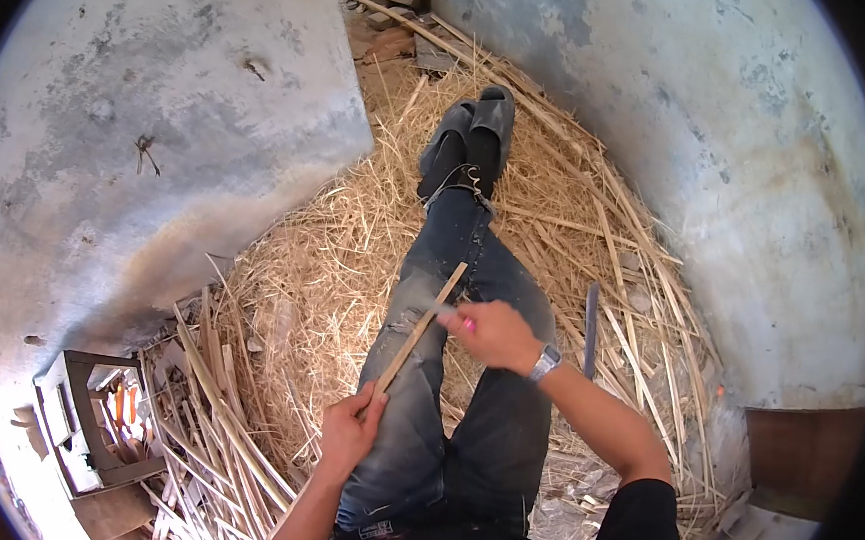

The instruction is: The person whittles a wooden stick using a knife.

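Note:
A thin wooden strip (418, 335) lies slanted over the thigh and knee of my dark jeans (496, 415). My left hand (351, 430) grips its lower end. Near the strip's upper part my right hand (493, 334), with a watch on the wrist, is closed round a pink-handled tool (469, 325). The tool's blurred blade reaches to the strip, and its exact shape cannot be made out.
Shavings (333, 253) cover the floor around my outstretched legs. Long strips (230, 436) are piled at the lower left, more (644, 255) along the right wall (742, 141). A dark bar (591, 326) stands out right of my knee. A frame-like wooden stand (72, 410) is at lower left.

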Demonstrator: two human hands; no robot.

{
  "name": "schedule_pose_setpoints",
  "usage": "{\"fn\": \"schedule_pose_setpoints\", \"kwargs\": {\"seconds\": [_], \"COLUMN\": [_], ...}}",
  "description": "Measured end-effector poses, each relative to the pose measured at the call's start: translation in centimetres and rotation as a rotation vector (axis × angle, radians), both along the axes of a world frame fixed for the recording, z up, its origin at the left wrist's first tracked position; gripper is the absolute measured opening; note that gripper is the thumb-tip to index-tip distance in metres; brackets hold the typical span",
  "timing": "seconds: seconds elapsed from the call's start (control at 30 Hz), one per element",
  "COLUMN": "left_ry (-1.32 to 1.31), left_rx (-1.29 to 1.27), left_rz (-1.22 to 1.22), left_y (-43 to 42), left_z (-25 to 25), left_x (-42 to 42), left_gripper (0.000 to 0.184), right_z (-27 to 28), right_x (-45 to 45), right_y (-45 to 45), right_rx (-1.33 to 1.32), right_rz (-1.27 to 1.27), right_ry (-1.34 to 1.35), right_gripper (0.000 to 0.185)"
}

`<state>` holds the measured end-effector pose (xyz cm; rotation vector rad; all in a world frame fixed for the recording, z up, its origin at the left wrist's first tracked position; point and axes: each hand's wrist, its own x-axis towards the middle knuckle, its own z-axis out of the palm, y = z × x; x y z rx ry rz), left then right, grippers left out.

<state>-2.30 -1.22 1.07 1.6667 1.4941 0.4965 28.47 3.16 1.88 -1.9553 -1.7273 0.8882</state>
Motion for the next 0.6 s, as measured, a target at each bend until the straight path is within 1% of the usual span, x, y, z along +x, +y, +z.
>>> {"fn": "schedule_pose_setpoints", "kwargs": {"seconds": [0.03, 0.07, 0.13, 0.17, 0.2, 0.27, 0.33, 0.37, 0.4, 0.43, 0.47, 0.5, 0.53, 0.57, 0.6], "left_ry": [-0.002, 0.003, 0.010, 0.015, 0.020, 0.008, 0.006, 0.031, 0.056, 0.057, -0.021, -0.101, -0.100, -0.106, -0.117], "left_rx": [-0.001, 0.010, 0.027, 0.034, 0.038, 0.042, 0.018, -0.050, -0.116, -0.116, -0.112, -0.104, -0.099, -0.170, -0.233], "left_rz": [-0.004, -0.011, -0.012, -0.021, -0.031, -0.009, 0.001, 0.007, 0.013, 0.010, 0.010, 0.019, 0.032, 0.035, 0.033], "left_y": [0.1, 0.1, 0.1, 0.0, -0.1, 0.1, -0.4, -0.1, 0.1, 0.1, 0.0, -0.1, 0.0, 0.0, 0.4], "left_z": [0.0, 0.1, 0.2, 0.2, 0.2, -0.2, 0.0, 0.4, 0.6, 0.2, -0.6, -1.0, -0.8, -0.5, -0.3], "left_x": [0.2, 0.2, 0.0, -0.1, -0.3, -0.2, -0.2, 0.0, 0.1, -0.1, -0.5, -0.8, -1.1, -1.3, -1.3], "left_gripper": [0.038, 0.038, 0.038, 0.038, 0.038, 0.039, 0.039, 0.039, 0.039, 0.039, 0.039, 0.040, 0.040, 0.041, 0.041], "right_z": [-0.1, -1.3, -4.4, -3.4, -2.5, -1.5, -1.4, -1.0, -1.6, -2.8, -4.0, -5.3, -4.7, -5.9, -5.1], "right_x": [-0.5, 0.0, 2.4, 3.9, 4.7, 3.5, 0.1, -1.2, -0.8, -0.2, 0.6, 2.7, 5.3, 7.1, 6.7], "right_y": [-0.4, -0.4, 0.8, 2.1, 2.8, 1.8, -0.3, -1.3, -1.2, -0.8, -0.2, 1.1, 2.3, 2.9, 3.1], "right_rx": [-0.037, -0.039, 0.092, -0.010, 0.055, 0.042, 0.203, 0.098, 0.098, 0.132, 0.165, 0.350, 0.064, 0.129, 0.135], "right_rz": [0.131, 0.127, -0.132, -0.286, -0.340, -0.283, 0.017, 0.152, 0.145, 0.016, -0.109, -0.226, -0.417, -0.499, -0.491], "right_ry": [-0.032, -0.031, -0.045, 0.034, 0.052, 0.184, 0.124, -0.015, -0.017, -0.015, -0.010, 0.045, 0.100, 0.012, 0.015], "right_gripper": [0.063, 0.063, 0.063, 0.059, 0.056, 0.052, 0.046, 0.042, 0.042, 0.043, 0.044, 0.049, 0.053, 0.055, 0.055]}}
